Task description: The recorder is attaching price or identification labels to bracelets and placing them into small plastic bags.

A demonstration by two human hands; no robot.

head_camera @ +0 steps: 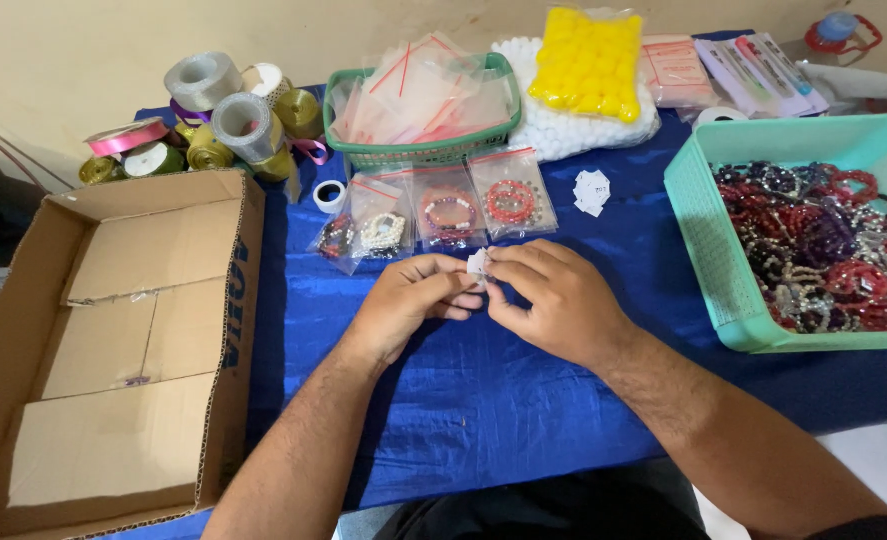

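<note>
My left hand (411, 301) and my right hand (554, 297) meet over the blue cloth (484, 400), both pinching one small white paper tag (478, 265) between their fingertips. Just beyond the hands lies a row of small clear zip bags with bracelets inside (434, 215). A little stack of white paper tags (592, 190) sits to the right of those bags.
An open cardboard box (114, 340) stands at the left. A teal tray (709, 250) heaped with bead bracelets is at the right. Behind are ribbon rolls (224, 120), a green basket (424, 152) of clear zip bags, a bag of yellow balls (589, 65) and a small tape roll (330, 195).
</note>
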